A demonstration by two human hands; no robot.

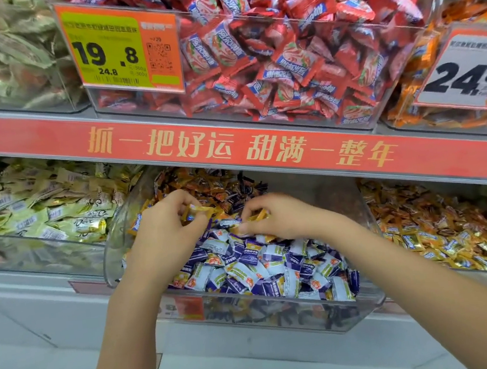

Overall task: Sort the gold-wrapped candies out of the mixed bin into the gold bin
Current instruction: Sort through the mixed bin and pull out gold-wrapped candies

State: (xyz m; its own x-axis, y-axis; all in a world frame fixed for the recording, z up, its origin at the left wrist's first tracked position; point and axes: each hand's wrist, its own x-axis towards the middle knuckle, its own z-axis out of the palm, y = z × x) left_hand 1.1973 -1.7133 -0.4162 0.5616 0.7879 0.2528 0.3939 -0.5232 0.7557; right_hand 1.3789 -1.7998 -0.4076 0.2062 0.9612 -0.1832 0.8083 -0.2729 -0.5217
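- I am reaching both arms into the mixed bin (113,246), the see-through tub in the middle of the lower shelf, because that is where the gold ones are hiding.
- My left hand (163,231) is pinching a gold candy (200,210) in a tight grip, lifted just above the pile.
- My right hand (275,217) is pinching another gold candy (259,214) the same way, right beside the first one.
- I am holding them by the wrapper ends, I think, so I am picking up only gold ones and not the purple-and-white candies (263,266) lying under my hands.
- More gold and orange wrappers are sitting at the back of this bin, so I am guessing there is plenty left to sort.
- The gold bin (451,228) is sitting just to the right on the same shelf, full of shiny gold wrappers, so my candies are needing to go that way.
- The bin on the left is holding pale gold candies (59,215) saying "Dove".
- The red shelf strip (232,146) is showing gold Chinese words.
- Above it, a green and orange price tag (119,47) is saying 19.8 and 24.8, stuck on a bin of red candies (281,45).
- A white price tag (470,70) at the right is saying 24.8.
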